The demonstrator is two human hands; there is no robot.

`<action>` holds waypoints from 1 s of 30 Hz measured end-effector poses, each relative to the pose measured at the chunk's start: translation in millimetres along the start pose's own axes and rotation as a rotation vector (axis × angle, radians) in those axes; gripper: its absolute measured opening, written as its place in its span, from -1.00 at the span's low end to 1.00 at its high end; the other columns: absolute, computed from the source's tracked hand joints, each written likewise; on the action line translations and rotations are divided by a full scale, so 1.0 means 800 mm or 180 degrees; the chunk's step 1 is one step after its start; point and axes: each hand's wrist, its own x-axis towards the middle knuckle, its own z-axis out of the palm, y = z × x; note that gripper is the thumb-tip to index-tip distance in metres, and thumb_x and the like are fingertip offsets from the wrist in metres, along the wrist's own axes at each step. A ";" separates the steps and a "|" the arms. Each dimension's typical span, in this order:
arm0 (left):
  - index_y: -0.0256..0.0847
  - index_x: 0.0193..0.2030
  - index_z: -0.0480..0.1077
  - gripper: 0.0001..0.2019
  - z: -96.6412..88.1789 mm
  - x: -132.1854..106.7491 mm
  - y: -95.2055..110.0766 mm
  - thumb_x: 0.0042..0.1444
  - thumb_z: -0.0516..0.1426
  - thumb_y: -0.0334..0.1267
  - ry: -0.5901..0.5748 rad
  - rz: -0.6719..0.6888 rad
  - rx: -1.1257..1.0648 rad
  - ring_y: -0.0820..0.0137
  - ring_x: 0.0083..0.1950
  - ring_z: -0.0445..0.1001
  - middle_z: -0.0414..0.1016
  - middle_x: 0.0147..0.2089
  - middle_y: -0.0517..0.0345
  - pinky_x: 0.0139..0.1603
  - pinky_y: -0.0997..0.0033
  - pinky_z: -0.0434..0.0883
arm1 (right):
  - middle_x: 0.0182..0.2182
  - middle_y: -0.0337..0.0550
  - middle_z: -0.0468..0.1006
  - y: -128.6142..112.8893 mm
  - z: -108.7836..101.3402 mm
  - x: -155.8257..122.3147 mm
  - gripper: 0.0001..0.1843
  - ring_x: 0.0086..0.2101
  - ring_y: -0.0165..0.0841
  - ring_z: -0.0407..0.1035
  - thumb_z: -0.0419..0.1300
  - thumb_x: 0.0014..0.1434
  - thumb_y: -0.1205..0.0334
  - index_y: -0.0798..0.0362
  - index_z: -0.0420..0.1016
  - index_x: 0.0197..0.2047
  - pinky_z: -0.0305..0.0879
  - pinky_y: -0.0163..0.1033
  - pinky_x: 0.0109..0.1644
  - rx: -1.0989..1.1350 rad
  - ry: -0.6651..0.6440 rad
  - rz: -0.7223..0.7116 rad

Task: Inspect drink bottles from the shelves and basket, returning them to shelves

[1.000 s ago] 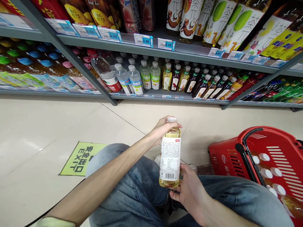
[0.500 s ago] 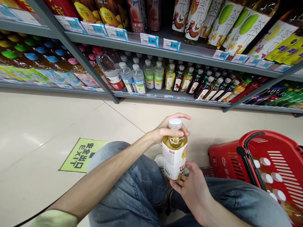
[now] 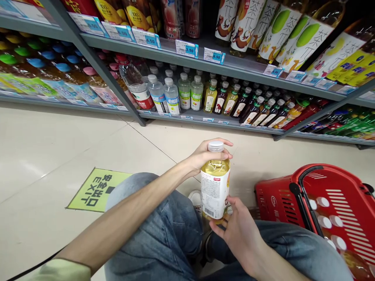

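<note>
Upright between my two hands is a drink bottle (image 3: 215,191) with a white cap, pale yellow liquid and a white label. Fine print and a barcode on the label face me. My left hand (image 3: 209,155) wraps round the neck just under the cap, its index finger reaching out past the far side. Down at the base, my right hand (image 3: 238,230) supports the bottle with thumb at the side and fingers curled beneath. The bottle hangs over the gap between my bent knees.
A red shopping basket (image 3: 277,195) with several white-capped bottles stands to my right. Ahead, a grey shelf unit (image 3: 181,56) carries rows of drinks with price tags. A green exit sign (image 3: 93,191) lies on the floor beside my left knee (image 3: 131,203).
The bottle has turned about its upright axis, so the printed text and barcode now face me more squarely and the picture side has swung right. Both hands keep their hold.
</note>
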 end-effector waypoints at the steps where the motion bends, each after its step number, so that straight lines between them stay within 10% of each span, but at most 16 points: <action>1: -0.25 -0.10 0.48 -0.57 0.003 0.001 0.000 -0.20 0.37 -0.33 0.0308 -0.0154 0.0064 0.33 -0.29 0.55 0.61 -0.33 0.05 -0.27 0.37 0.41 | -0.17 -0.03 0.59 0.001 0.000 0.001 -0.59 -0.24 -0.26 0.45 0.05 0.30 0.01 0.00 0.35 0.13 0.37 -0.19 -0.15 -0.0070 0.0012 0.0049; 7: -0.28 -0.24 0.44 -0.67 -0.005 0.006 -0.011 -0.23 0.33 -0.40 0.1710 -0.0676 0.0204 0.42 -0.49 0.43 0.52 -0.43 0.10 -0.53 0.45 0.28 | -0.26 -0.06 0.59 0.019 -0.003 0.014 -0.51 -0.39 -0.40 0.38 0.16 0.25 0.02 0.01 0.34 0.19 0.24 -0.34 -0.35 -0.0490 0.0034 0.0286; 13: -0.24 -0.22 0.38 -0.68 -0.008 0.004 -0.010 -0.14 0.32 -0.34 0.1775 -0.0682 0.0497 0.39 -0.43 0.47 0.55 -0.35 0.07 -0.51 0.45 0.34 | -0.15 -0.11 0.62 0.031 -0.008 0.019 0.00 -0.35 -0.42 0.42 0.48 -0.20 0.17 -0.09 0.16 0.29 0.10 -0.41 -0.40 -0.0862 -0.0271 -0.0037; 30: -0.18 0.07 0.31 -0.48 -0.004 -0.002 -0.007 -0.07 0.29 -0.26 0.1538 -0.0894 0.0666 0.32 -0.16 0.53 0.62 -0.10 -0.02 -0.18 0.38 0.41 | -0.06 -0.12 0.61 0.038 -0.013 0.024 -0.13 -0.30 -0.42 0.38 0.43 -0.13 0.08 -0.11 0.22 0.23 0.12 -0.38 -0.35 -0.0952 -0.0310 0.0067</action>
